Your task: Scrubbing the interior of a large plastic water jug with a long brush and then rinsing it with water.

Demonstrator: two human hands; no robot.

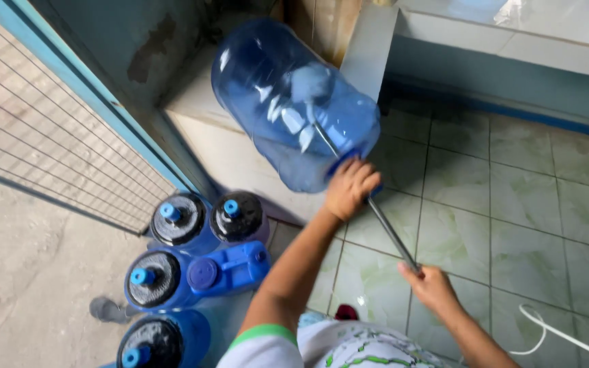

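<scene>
Head view, taking the big translucent blue plastic water jug (288, 102) as my landmark: left of and below it, round capped blue jugs (180, 219) stand upright beside the mesh gate (49, 136). I see the landmark jug tipped on a pale ledge (199, 109), neck toward me, so the thin metal rod (390, 232) reaches inside. My left hand (351, 187) is curled around its neck, steadying it; right of that, my right hand (431, 285) is closed round the rod's near end.

I have one head-worn view, looking steeply down past my arms at the pale green tiled floor (512, 204), close enough that both hands fill mid-frame.
</scene>
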